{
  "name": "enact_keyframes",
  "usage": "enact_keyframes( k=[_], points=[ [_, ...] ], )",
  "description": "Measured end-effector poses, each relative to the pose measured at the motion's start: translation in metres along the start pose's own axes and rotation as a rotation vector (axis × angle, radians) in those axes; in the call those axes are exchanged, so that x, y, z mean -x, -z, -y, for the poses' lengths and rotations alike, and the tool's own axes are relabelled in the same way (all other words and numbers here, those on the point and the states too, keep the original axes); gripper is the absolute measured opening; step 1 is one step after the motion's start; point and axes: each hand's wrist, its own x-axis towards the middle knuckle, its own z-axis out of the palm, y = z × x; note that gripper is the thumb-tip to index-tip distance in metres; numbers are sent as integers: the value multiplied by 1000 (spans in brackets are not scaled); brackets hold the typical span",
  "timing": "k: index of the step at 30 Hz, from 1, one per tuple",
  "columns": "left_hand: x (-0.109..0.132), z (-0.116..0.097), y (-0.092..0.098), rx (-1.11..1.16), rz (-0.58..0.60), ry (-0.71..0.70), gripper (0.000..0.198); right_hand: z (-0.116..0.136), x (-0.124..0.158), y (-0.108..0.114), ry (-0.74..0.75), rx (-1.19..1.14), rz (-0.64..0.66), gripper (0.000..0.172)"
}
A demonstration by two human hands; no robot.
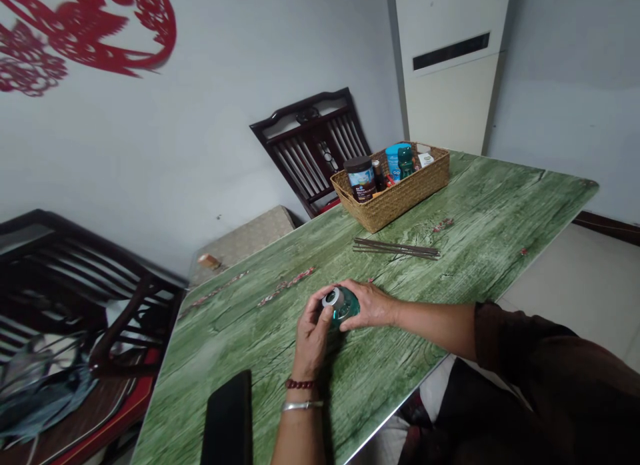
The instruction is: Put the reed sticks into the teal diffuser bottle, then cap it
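A small teal glass bottle (346, 308) with a silver collar round its mouth is held between both hands over the green table. My left hand (314, 328) has its fingers and thumb closed about the silver collar (332, 297). From the right, my right hand (370, 305) grips the bottle's glass body. Several thin dark sticks (395, 248) lie in a loose bunch on the table, beyond the hands. The fingers hide part of the bottle, and its base is out of sight.
Beyond the sticks stands a woven basket (400, 202) with a dark-lidded jar (361, 178), a green-capped bottle (405, 162) and other packages. A black flat object (227, 418) lies at the near left of the green table (225, 338). Dark wooden chairs (313, 148) stand along the wall.
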Motion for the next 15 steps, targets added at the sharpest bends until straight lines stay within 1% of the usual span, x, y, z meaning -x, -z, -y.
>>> enact_keyframes(
  k=[2, 5, 8, 11, 13, 15],
  points=[
    [0, -1, -1, -25, 7, -14, 35, 0, 0, 0, 5, -3, 1, 83],
    [1, -2, 0, -71, -21, -10, 36, -1, 0, 0, 7, -2, 1, 82],
    [1, 0, 1, -60, -13, -2, 36, -1, 0, 0, 10, -5, 2, 81],
    [-1, 3, 2, -95, -5, -68, 35, -1, 0, 0, 14, -22, 9, 79],
    [-3, 3, 2, -206, -46, -145, 38, -1, 0, 0, 13, -33, 14, 77],
    [-5, 2, 0, -339, -121, -174, 38, -1, 0, -1, 11, -30, 12, 75]
  ],
)
